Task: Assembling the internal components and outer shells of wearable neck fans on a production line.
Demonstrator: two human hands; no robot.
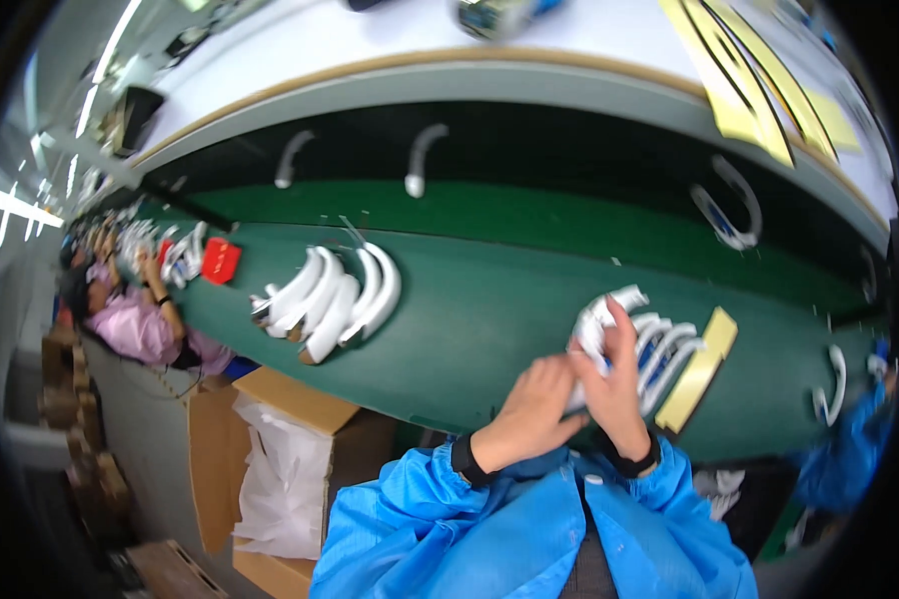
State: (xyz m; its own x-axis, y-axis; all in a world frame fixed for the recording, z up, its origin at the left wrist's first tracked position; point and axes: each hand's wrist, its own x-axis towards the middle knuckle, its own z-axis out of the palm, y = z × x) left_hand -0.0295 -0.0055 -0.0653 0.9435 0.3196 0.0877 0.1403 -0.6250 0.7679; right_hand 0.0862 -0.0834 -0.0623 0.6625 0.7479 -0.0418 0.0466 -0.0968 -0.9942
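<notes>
glossy white plastic band (609,309), seemingly matt green belt (489,329)

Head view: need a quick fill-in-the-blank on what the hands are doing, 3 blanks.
1. Both hands, left hand and right hand, hold a curved ____ plastic part.
2. The belt under them is ____.
3. The open cardboard box holds a white plastic ____.

Missing words: white; green; bag
</notes>
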